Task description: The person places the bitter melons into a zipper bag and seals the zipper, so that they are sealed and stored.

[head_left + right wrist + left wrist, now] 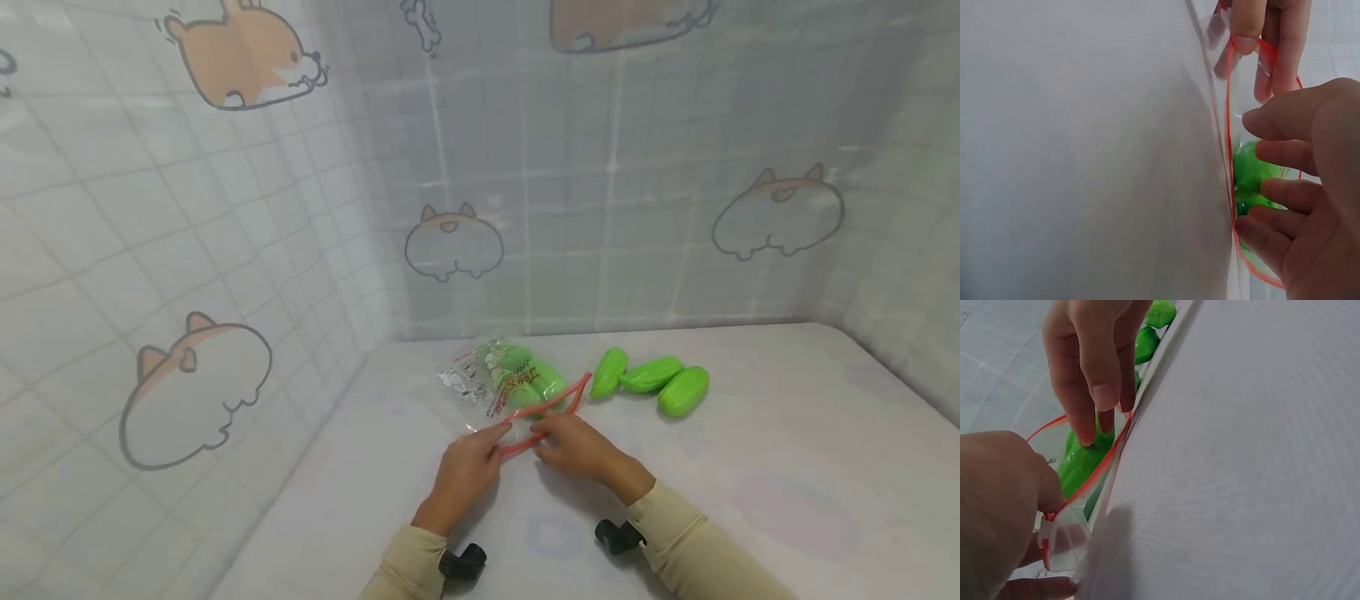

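Left hand (1004, 500) pinches filmy bag (1067, 540).

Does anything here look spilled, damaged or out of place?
Nothing stands out. The left hand pinches the red rim of the clear bag, the right hand is at its open mouth, and no damage or spill shows among the bagged green pieces or the three loose ones on the table.

On the clear, thin plastic bag with a red-orange zip edge (486, 400), slanted dark red lettering (519, 387) appears to read "Toy Story", though its letters are creased and blurred. The other fine print on this bag is too small to make out.
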